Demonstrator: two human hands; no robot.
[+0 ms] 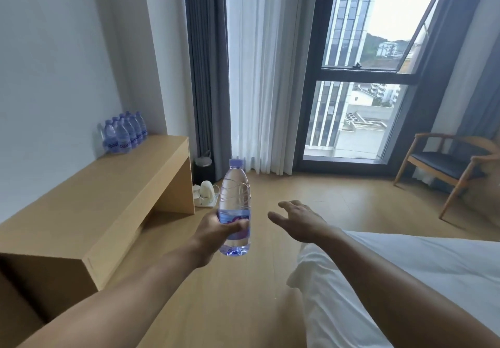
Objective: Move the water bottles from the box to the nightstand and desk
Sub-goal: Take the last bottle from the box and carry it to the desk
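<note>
My left hand (216,232) grips a clear water bottle (234,196) with a purple cap and blue label, held upright over the wooden floor in the middle of the view. My right hand (299,219) is stretched forward just right of the bottle, fingers apart, holding nothing. A long wooden desk (108,201) runs along the left wall. Several matching water bottles (124,133) stand in a tight group at its far corner against the wall. The box and the nightstand are out of view.
A white bed (392,280) fills the lower right, close to my right arm. A kettle and cups on a tray (207,194) sit on the floor past the desk's end, with a dark bin behind. A wooden chair (449,166) stands by the window at right.
</note>
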